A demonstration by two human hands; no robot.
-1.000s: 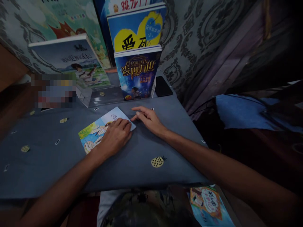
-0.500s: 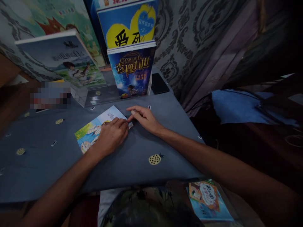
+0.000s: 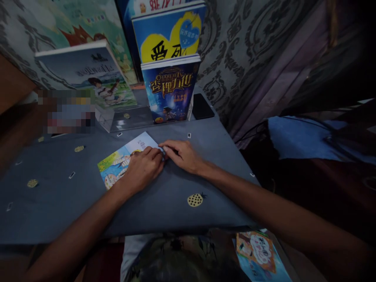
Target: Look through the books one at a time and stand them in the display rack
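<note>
A thin picture book (image 3: 117,158) with a bright illustrated cover lies flat and slanted on the grey-blue tablecloth (image 3: 164,211). My left hand (image 3: 147,166) rests over its lower right part, fingers curled together, hiding some of the cover. At the book's right edge, my right hand (image 3: 182,154) has its thumb and forefinger brought close together, touching the corner beside my left fingertips. What exactly lies between those fingers is partly hidden.
A clear acrylic stand (image 3: 105,119) holds upright books, among them a dark blue book (image 3: 173,94) and a landscape-covered book (image 3: 108,92). A black phone (image 3: 202,106) lies at the table's back right. Another book (image 3: 258,254) sits below the table's front edge. Someone's arm (image 3: 20,129) shows at left.
My right forefinger has come down and inward to the book's edge, closing toward the thumb. My left hand stays on the cover. The whole view has shifted slightly.
</note>
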